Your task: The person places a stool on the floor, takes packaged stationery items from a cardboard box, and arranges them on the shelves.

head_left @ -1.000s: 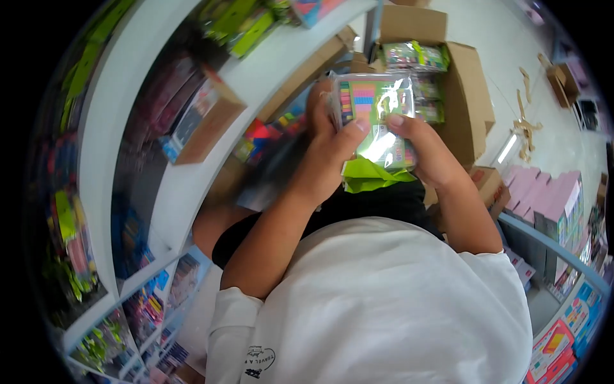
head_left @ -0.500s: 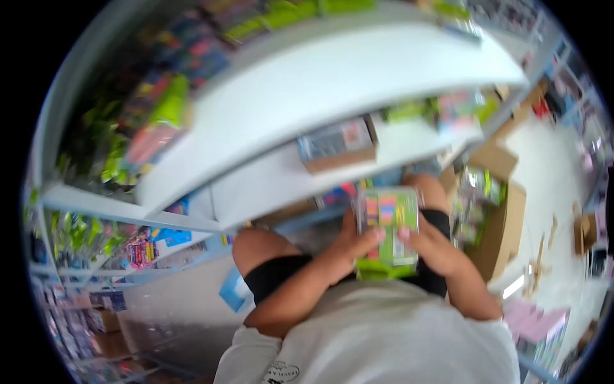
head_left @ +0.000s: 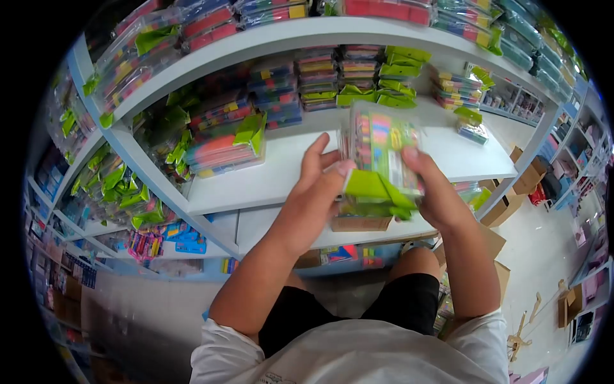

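A stack of clear-wrapped sticky note packs (head_left: 377,144) with bright green header flaps is held up in front of the middle shelf, slightly blurred. My right hand (head_left: 438,192) grips its right side, thumb on the front and the other fingers mostly hidden. At the left edge is my left hand (head_left: 313,189), its thumb against the stack and its visible fingers spread away from it. Similar bagged packs (head_left: 227,147) lie on the white shelf (head_left: 288,150) to the left, and stacks of coloured packs (head_left: 316,77) stand behind.
Overhead, the upper shelf (head_left: 332,29) carries more packs. A small stack (head_left: 472,128) sits at the right of the middle shelf. Below the held stack is a cardboard box (head_left: 361,223) on the lower shelf. Another open carton (head_left: 489,246) stands on the floor by my right leg.
Both hands have raised the stack from my lap to the shelf front. My left hand's fingers have spread from its side. The view has tilted up, showing more of the shelves.
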{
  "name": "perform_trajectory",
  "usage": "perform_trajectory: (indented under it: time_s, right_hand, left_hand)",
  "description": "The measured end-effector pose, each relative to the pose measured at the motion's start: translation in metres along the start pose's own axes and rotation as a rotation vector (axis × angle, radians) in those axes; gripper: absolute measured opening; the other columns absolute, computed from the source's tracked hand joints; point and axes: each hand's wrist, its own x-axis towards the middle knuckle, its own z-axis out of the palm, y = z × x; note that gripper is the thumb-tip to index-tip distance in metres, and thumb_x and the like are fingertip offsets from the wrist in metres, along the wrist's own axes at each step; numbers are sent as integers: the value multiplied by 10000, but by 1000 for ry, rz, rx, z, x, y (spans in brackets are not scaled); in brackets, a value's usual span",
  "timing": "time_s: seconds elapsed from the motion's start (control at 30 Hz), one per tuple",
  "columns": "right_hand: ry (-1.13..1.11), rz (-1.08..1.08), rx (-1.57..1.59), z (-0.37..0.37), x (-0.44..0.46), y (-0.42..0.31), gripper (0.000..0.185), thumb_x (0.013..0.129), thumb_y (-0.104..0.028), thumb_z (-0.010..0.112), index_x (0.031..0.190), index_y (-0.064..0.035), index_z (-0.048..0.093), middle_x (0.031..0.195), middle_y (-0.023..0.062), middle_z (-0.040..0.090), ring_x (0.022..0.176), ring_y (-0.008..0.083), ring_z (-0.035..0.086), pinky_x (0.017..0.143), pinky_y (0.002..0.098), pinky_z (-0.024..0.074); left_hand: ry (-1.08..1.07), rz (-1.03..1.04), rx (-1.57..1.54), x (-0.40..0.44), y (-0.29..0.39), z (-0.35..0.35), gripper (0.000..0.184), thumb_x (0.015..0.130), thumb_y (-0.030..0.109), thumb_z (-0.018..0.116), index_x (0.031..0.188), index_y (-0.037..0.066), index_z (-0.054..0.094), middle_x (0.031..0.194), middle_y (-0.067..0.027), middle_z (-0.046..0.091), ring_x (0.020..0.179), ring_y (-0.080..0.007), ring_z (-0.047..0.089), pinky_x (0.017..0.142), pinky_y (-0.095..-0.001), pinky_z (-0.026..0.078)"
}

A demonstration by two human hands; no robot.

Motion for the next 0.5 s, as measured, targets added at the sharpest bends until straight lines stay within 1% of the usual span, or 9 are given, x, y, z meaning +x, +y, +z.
perform_trajectory:
  time_s: [0.03,0.07,0.13,0.17,0.2,0.3,0.37,0.47,0.5]
  right_hand:
    - [-23,19,-5,-6,13,-1,669,954,-573,546,1380,-57,539,1239,93,669,1049,177,680,872,325,543]
    - [-15,11,-8,-10,19,-9,669,954,-573,546,1380,-57,539,1239,93,669,1049,177,680,872,325,543]
    - [-72,189,-131,-12,30,-21,681,948,-620,522,1359,-78,553,1226,98,671,1000,167,686,800,328,553]
    - [11,108,-120,-11,45,-8,716,930,-687,493,1349,-111,563,1196,111,666,986,197,673,761,369,552]
    - [12,107,-123,-13,52,-9,716,930,-687,493,1349,-111,563,1196,111,666,986,197,673,761,369,552]
    - [-96,241,-261,-17,80,-13,876,866,-769,528,1483,-157,415,1345,153,566,1117,308,614,844,497,517]
    - [-64,204,-274,-9,95,-13,865,873,-758,528,1492,-165,411,1339,147,569,1129,295,606,844,488,511]
    - [-26,159,-260,-4,125,-8,773,926,-682,508,1520,-199,394,1327,110,581,1120,247,605,851,473,490]
    - [-78,146,-255,-2,131,-6,712,946,-640,503,1509,-214,415,1316,91,589,1116,228,605,861,464,484]
  left_hand:
    - [39,56,-21,3,0,-1,834,1008,425,579,1594,62,109,1535,-158,304,1357,-281,445,1054,-409,440]
    - [28,60,-21,6,-1,1,834,1008,425,579,1594,62,109,1535,-158,304,1357,-281,445,1054,-409,440]
    - [-41,111,-14,12,-3,4,777,1031,414,537,1584,41,139,1525,-178,327,1364,-253,434,1085,-375,407]
    - [-14,96,26,15,-4,6,688,1033,335,561,1518,5,201,1460,-172,407,1347,-220,439,1084,-361,400]
    - [-15,98,25,20,-6,8,688,1033,335,561,1518,5,201,1460,-172,407,1347,-220,439,1084,-361,400]
    - [48,256,214,36,-17,6,618,1002,234,624,1426,-10,246,1384,-153,476,1298,-214,479,1067,-362,415]
    - [82,376,312,54,-28,-11,590,956,132,666,1357,-16,260,1349,-166,499,1253,-224,522,1046,-371,433]
    - [200,325,533,77,-26,-32,579,925,47,676,1349,-17,288,1306,-157,538,1205,-231,555,1031,-357,446]
    - [241,314,640,87,-29,-43,548,918,91,679,1320,-29,325,1236,-165,582,1179,-235,575,1001,-353,463]
